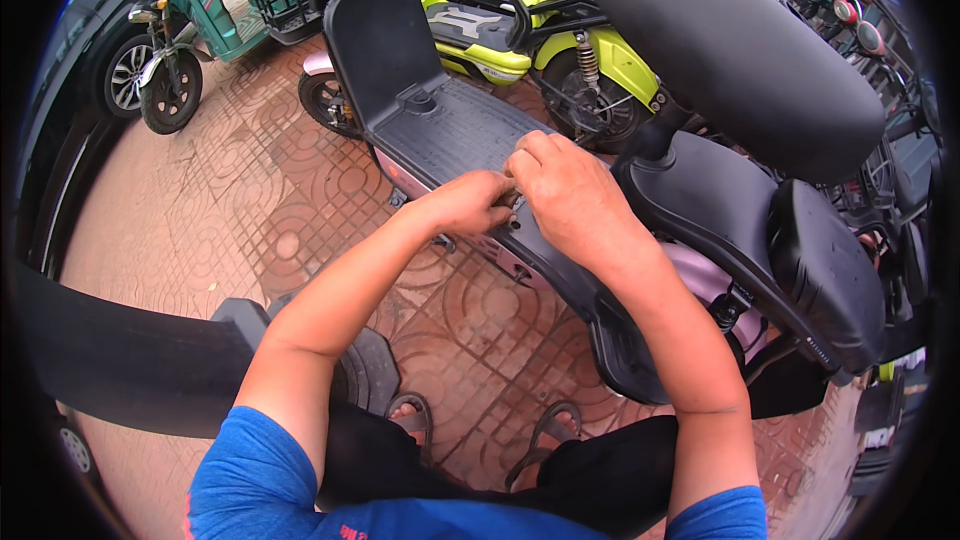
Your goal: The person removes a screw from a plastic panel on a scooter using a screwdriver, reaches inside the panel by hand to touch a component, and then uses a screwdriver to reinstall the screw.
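A pink and black electric scooter stands in front of me, its black footboard (440, 130) stretching from the upright front panel (385, 35) back toward the seat. Both of my hands meet over the rear part of this footboard, close to its near edge. My left hand (468, 204) is closed, fingertips pinched together beside a small dark hole. Against it, my right hand (562, 190) curls down with bent fingers. Whatever sits between the fingertips is mostly hidden and too small to name.
A long black padded seat (730, 55) looms at upper right, above the scooter's own seat (712, 175). Behind stands a yellow-green scooter (605, 60); a teal three-wheeler (205, 5) is at far left. A black curved panel (130, 355) juts in at left over red paving (290, 245).
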Demonstrator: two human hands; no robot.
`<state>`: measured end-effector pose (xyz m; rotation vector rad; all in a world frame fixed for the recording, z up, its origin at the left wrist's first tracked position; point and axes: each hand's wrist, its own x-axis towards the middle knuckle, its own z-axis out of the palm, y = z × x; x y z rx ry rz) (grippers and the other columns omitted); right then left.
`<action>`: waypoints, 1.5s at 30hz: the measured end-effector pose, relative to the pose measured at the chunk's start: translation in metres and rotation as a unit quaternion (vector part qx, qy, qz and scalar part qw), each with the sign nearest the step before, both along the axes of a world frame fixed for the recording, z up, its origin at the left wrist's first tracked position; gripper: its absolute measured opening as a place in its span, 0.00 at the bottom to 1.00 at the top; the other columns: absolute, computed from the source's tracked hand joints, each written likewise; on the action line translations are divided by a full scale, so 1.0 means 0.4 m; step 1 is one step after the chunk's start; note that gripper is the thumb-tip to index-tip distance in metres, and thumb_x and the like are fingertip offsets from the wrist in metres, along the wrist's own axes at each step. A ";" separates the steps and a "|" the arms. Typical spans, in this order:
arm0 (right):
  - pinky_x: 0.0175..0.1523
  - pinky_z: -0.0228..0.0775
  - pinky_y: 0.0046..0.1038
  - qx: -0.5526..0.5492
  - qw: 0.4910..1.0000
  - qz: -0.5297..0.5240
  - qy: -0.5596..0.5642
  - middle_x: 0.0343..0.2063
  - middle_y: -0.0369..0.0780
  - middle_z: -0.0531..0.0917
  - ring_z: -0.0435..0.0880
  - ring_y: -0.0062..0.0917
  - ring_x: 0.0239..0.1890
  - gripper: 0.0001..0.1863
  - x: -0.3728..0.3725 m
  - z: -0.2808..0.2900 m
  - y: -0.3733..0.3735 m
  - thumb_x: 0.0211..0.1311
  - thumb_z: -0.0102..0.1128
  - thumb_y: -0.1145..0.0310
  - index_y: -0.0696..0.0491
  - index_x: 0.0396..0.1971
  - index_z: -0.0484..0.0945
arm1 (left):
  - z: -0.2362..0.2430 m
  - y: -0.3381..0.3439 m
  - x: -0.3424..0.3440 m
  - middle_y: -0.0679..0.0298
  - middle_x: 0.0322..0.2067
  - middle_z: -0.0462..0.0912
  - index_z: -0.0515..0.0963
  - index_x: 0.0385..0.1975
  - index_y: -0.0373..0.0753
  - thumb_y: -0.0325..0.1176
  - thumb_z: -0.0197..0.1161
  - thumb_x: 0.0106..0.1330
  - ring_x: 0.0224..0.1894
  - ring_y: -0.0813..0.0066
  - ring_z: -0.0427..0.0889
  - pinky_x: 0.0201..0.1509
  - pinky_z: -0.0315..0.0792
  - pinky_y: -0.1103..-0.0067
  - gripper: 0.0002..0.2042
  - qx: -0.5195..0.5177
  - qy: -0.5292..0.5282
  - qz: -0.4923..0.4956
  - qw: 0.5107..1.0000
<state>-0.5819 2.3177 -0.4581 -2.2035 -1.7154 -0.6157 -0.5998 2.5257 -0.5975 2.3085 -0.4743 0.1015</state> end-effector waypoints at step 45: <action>0.47 0.80 0.42 0.150 0.981 -0.053 0.113 0.38 0.44 0.83 0.87 0.43 0.43 0.09 0.001 0.079 -0.043 0.59 0.71 0.80 0.58 0.37 0.80 | 0.072 0.013 -0.014 0.56 0.40 0.89 0.81 0.51 0.24 0.19 0.68 0.71 0.42 0.70 0.92 0.49 0.89 0.75 0.12 -0.404 0.154 0.115 0.894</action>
